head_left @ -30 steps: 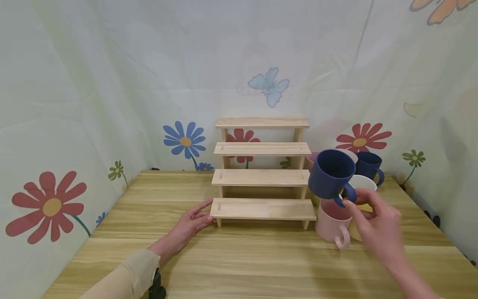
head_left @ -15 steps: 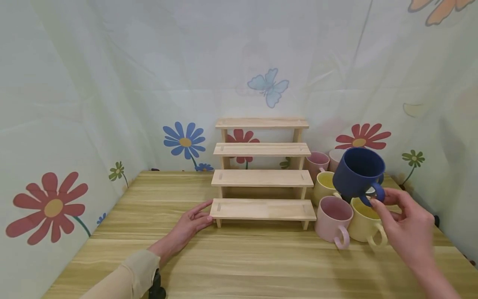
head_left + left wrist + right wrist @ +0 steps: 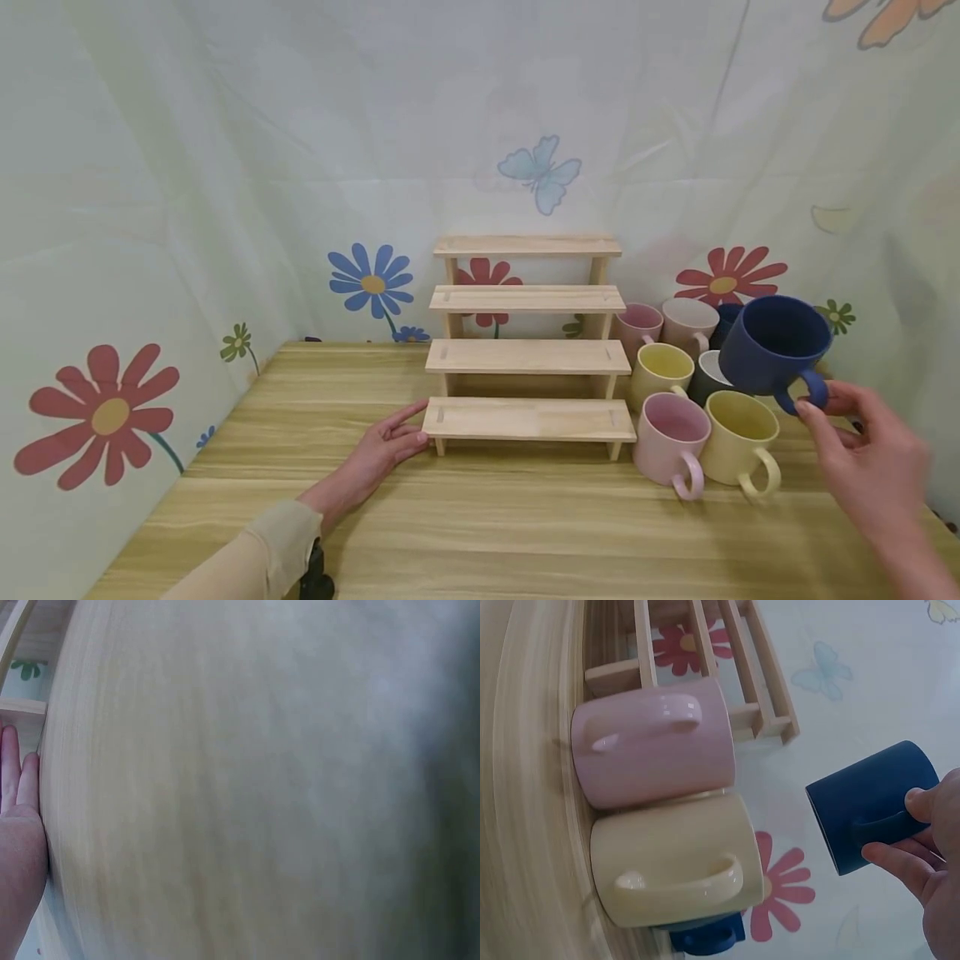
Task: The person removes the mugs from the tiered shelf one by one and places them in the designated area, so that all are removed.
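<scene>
A dark blue mug point(image 3: 772, 346) is held by its handle in my right hand point(image 3: 873, 467), raised above the right side of the mug group. In the right wrist view the blue mug point(image 3: 874, 806) hangs apart from the others, fingers and thumb pinching the handle. My left hand point(image 3: 375, 454) rests on the table with fairly straight fingers touching the left end of the lowest step of a wooden tiered stand point(image 3: 528, 419). The left wrist view shows the left hand point(image 3: 21, 840) only at its edge, by the stand's wood.
Right of the stand, mugs crowd together: pink point(image 3: 670, 446) and yellow point(image 3: 738, 442) in front, another yellow mug point(image 3: 660, 375) and a dark white-lined mug point(image 3: 708, 379) behind, then pink, pale and blue ones. A flowered curtain point(image 3: 360, 167) hangs behind the wooden table point(image 3: 480, 525).
My right hand has carried the blue mug to the right, from over the front pink mug to beyond the yellow one, uncovering mugs behind. My left hand has stayed still.
</scene>
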`<state>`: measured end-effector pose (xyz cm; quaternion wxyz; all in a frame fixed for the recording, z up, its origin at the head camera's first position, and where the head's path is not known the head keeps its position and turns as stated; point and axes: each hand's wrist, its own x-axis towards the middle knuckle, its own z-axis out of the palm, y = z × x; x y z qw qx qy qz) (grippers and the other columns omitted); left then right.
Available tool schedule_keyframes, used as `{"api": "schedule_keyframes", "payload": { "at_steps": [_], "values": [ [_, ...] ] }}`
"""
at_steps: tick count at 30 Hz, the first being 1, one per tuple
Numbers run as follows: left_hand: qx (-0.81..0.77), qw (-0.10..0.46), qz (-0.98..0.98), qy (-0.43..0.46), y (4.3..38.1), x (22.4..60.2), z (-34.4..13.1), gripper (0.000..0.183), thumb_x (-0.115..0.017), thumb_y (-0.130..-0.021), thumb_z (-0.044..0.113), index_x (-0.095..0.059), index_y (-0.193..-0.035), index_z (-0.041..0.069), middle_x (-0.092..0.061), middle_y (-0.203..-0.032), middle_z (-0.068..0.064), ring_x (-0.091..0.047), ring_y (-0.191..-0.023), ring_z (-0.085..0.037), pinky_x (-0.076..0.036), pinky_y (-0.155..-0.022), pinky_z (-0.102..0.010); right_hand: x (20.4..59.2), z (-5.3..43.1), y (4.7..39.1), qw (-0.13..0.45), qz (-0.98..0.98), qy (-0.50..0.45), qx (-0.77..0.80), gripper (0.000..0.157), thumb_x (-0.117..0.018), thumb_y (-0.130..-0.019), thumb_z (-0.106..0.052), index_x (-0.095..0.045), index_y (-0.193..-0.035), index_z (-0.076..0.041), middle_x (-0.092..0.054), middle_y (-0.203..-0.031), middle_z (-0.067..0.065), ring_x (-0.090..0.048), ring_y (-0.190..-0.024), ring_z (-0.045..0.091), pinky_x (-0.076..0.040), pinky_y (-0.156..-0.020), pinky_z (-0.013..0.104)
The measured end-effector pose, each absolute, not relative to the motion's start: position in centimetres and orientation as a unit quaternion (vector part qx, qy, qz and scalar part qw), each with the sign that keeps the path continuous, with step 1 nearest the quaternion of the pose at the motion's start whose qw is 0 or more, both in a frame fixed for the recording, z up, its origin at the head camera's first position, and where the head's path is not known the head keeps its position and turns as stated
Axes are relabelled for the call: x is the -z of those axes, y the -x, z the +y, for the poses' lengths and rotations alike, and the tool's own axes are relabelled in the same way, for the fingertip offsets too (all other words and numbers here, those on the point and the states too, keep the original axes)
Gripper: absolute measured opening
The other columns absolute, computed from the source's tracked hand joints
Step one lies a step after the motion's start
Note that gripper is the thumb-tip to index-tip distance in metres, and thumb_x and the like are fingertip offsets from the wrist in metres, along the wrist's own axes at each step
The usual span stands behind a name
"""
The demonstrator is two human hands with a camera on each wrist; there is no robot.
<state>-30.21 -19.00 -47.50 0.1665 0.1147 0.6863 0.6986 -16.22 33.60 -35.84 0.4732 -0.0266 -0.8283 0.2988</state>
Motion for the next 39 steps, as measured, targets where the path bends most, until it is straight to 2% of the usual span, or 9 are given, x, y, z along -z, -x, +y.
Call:
{"api": "schedule_keyframes", "payload": {
  "at_steps": [3,6,7,9,10,16,17,24,39],
  "values": [
    [-0.698,0.167,0.687,-0.113,30.2,47.5,-19.1,0.066,-0.063,-0.097,0.016,-0.033,-0.155,0.020,-0.060,-0.133,-0.013,-0.064,-0.115,-0.011,-0.053,-0.103,-0.026,36.0,34.4,16.1,0.472,-0.835,0.034,-0.281,0.030,-0.076,-0.079,0.008,-0.065,-0.107,0.007,-0.049,-0.086,-0.040,-0.037,-0.062,-0.035,-0.032,-0.046,-0.003],
    [-0.697,0.169,0.687,-0.117,30.2,47.5,-19.1,0.066,-0.063,-0.097,0.017,-0.032,-0.155,0.021,-0.059,-0.134,-0.013,-0.064,-0.116,-0.011,-0.053,-0.104,-0.026,36.2,35.2,16.0,0.466,-0.842,0.036,-0.270,0.028,-0.074,-0.082,0.007,-0.063,-0.108,0.009,-0.069,-0.083,-0.008,-0.034,-0.057,-0.034,-0.030,-0.042,0.001],
    [-0.696,0.169,0.688,-0.118,30.2,47.5,-19.1,0.066,-0.063,-0.097,0.017,-0.032,-0.155,0.021,-0.059,-0.134,-0.013,-0.064,-0.117,-0.011,-0.052,-0.104,-0.026,36.4,35.4,16.1,0.468,-0.842,0.036,-0.267,0.028,-0.074,-0.082,0.007,-0.063,-0.108,0.010,-0.069,-0.083,-0.006,-0.034,-0.056,-0.033,-0.029,-0.041,0.002],
    [-0.696,0.168,0.688,-0.118,30.2,47.5,-19.1,0.066,-0.063,-0.097,0.017,-0.032,-0.155,0.021,-0.059,-0.134,-0.012,-0.064,-0.116,-0.011,-0.053,-0.104,-0.026,36.5,35.9,16.1,0.460,-0.847,0.044,-0.261,0.027,-0.072,-0.084,0.007,-0.062,-0.109,0.010,-0.068,-0.087,0.021,-0.032,-0.057,-0.035,-0.029,-0.042,0.001],
    [-0.696,0.167,0.688,-0.117,30.2,47.5,-19.1,0.066,-0.063,-0.097,0.017,-0.032,-0.155,0.021,-0.059,-0.133,-0.012,-0.064,-0.116,-0.011,-0.053,-0.103,-0.026,36.6,36.1,16.1,0.459,-0.849,0.051,-0.257,0.027,-0.072,-0.085,0.006,-0.062,-0.109,0.009,-0.065,-0.088,0.025,-0.031,-0.059,-0.036,-0.029,-0.043,-0.001],
    [-0.694,0.166,0.691,-0.113,30.1,47.3,-19.0,0.067,-0.064,-0.097,0.017,-0.031,-0.155,0.019,-0.059,-0.133,-0.013,-0.065,-0.114,-0.010,-0.053,-0.103,-0.025,37.3,37.2,16.4,0.449,-0.851,0.087,-0.256,0.027,-0.071,-0.086,0.004,-0.062,-0.110,0.008,-0.063,-0.088,0.020,-0.028,-0.072,-0.039,-0.029,-0.050,-0.007],
    [-0.693,0.167,0.692,-0.114,30.1,47.3,-19.0,0.068,-0.064,-0.097,0.017,-0.031,-0.156,0.018,-0.059,-0.134,-0.013,-0.065,-0.115,-0.010,-0.053,-0.103,-0.026,37.4,37.4,16.4,0.442,-0.854,0.092,-0.258,0.026,-0.070,-0.087,0.004,-0.061,-0.111,0.009,-0.063,-0.092,0.028,-0.027,-0.072,-0.039,-0.029,-0.050,-0.007],
    [-0.694,0.167,0.689,-0.125,30.2,47.4,-19.1,0.070,-0.065,-0.096,0.017,-0.029,-0.156,0.016,-0.061,-0.131,-0.011,-0.064,-0.114,-0.010,-0.052,-0.104,-0.026,38.2,38.2,16.4,0.408,-0.865,0.127,-0.263,0.026,-0.066,-0.092,-0.001,-0.058,-0.114,0.009,-0.063,-0.100,0.033,-0.023,-0.071,-0.039,-0.026,-0.054,-0.011],
    [-0.693,0.164,0.693,-0.114,30.3,47.5,-19.0,0.067,-0.065,-0.096,0.018,-0.032,-0.155,0.018,-0.059,-0.134,-0.014,-0.065,-0.114,-0.009,-0.053,-0.102,-0.025,40.5,40.4,16.5,0.369,-0.881,0.136,-0.263,0.025,-0.065,-0.093,-0.002,-0.058,-0.114,0.008,-0.065,-0.096,0.032,-0.025,-0.064,-0.040,-0.029,-0.046,-0.003]
  ]
}}
